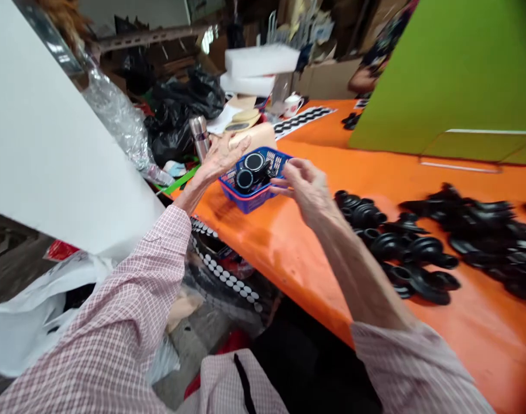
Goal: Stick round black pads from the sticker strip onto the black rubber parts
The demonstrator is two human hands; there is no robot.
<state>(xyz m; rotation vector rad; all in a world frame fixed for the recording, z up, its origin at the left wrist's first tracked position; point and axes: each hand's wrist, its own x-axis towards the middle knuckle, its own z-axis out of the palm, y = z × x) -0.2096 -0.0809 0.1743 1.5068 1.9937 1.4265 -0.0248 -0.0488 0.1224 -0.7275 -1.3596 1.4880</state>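
While black parts (245,179) lie inside, the basket (248,204) runs lengthwise away rightward.

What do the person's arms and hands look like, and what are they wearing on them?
Both arms have checked sleeves in whitish and dusky pink-red. The left sleeve stops short of the wrist; the right sleeve ends farther up the forearm. The left hand and right hand wear no gloves.
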